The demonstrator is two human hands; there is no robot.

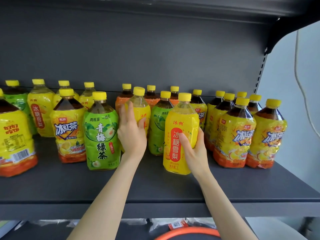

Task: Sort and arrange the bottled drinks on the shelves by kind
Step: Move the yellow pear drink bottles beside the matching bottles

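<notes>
A dark shelf (155, 184) holds many yellow-capped drink bottles of mixed kinds. My right hand (194, 149) grips a yellow pear-drink bottle (181, 135) near the front middle, thumb across its red label. My left hand (131, 134) wraps round a second yellow pear-drink bottle (140, 108) standing further back. To the left of it stands a green plum green-tea bottle (101, 135); another green one (158, 130) sits between my hands. Iced black tea bottles (235, 135) cluster at the right.
More iced tea (69, 130), pear-drink (40, 110) and orange-labelled bottles (121, 101) fill the left and back rows. The shelf's front strip is bare. An upper shelf (173, 7) hangs overhead. Below, packets and an orange ring (188, 231) show.
</notes>
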